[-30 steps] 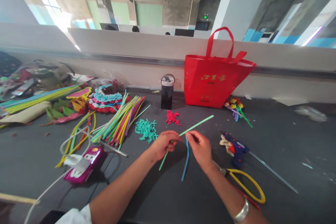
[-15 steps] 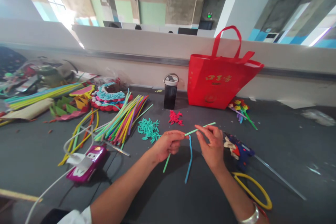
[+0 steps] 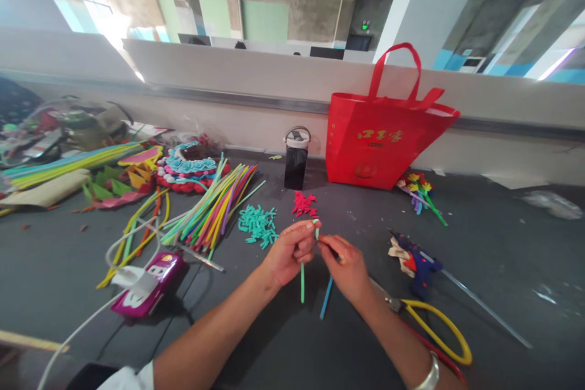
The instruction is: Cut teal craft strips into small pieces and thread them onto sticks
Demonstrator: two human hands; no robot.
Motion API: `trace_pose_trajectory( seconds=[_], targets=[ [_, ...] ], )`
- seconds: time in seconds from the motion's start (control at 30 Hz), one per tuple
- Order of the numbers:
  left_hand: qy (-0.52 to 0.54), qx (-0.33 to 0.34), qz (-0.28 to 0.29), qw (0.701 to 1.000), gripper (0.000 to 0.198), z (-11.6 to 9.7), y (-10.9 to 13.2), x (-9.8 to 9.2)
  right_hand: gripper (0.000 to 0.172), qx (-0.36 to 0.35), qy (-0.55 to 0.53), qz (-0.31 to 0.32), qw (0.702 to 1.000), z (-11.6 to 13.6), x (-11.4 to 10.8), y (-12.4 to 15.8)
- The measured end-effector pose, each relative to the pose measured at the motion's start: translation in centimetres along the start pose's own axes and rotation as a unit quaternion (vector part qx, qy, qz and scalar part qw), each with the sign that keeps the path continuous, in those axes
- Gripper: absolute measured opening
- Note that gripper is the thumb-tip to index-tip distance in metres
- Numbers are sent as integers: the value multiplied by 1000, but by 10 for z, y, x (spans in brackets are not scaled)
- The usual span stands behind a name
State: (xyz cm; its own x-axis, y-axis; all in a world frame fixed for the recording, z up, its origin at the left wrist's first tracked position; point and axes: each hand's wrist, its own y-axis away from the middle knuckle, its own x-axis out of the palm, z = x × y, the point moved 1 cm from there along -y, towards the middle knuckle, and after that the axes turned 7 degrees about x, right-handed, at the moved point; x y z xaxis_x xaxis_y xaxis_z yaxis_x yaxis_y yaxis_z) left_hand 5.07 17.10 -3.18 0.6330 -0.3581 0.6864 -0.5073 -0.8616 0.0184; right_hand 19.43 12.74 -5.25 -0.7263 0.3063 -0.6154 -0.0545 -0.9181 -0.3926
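Observation:
My left hand (image 3: pixel 289 253) is closed in a pinch on a light green pipe cleaner (image 3: pixel 302 285), whose tail hangs below the fingers. A bent part of that stem shows at the fingertips. My right hand (image 3: pixel 345 265) has its thumb and fingers pinched together at the same stem, close to the left fingertips. Below the right hand, a blue pipe cleaner (image 3: pixel 326 300) comes into view; its upper end is hidden, and I cannot tell whether it hangs or lies on the table. Scissors with yellow and red handles (image 3: pixel 465 350) lie partly beneath my right forearm.
Short teal pieces (image 3: pixel 258 225) and red pieces (image 3: pixel 304 203) lie ahead, before a dark bottle (image 3: pixel 296 167) and a red bag (image 3: pixel 384 143). Left are bundled pipe cleaners (image 3: pixel 228 201) and a purple power strip (image 3: pixel 148 286) with a white cable. Right is a blue glue gun (image 3: pixel 420 265).
My right hand has moved left and down, toward my left hand. The green pipe cleaner's free end, earlier stretched out to the right, is now bent at the fingertips. More of the scissors shows.

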Motion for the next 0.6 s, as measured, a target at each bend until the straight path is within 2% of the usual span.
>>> trace_pose_trajectory(
  seconds=[0.1,0.2,0.3,0.4,0.47,0.6],
  targets=[
    [-88,29,-60,994,32,3,-1,-1,19,-25,15,14,999,5,3,3],
    [-231,85,-115,962,27,5,-5,-6,17,-38,12,9,999,7,-1,3],
    [-338,154,-90,924,20,6,-10,-10,16,-35,13,-11,999,5,-8,0],
    [-396,163,-46,903,18,6,-11,-11,16,-30,21,-37,999,3,-17,-3],
    [-393,138,-18,909,17,5,-10,-10,16,-24,21,-53,998,1,-22,-5],
    [-282,19,1,959,22,3,-4,-7,15,0,-12,-83,996,-1,-29,-8]
  ],
)
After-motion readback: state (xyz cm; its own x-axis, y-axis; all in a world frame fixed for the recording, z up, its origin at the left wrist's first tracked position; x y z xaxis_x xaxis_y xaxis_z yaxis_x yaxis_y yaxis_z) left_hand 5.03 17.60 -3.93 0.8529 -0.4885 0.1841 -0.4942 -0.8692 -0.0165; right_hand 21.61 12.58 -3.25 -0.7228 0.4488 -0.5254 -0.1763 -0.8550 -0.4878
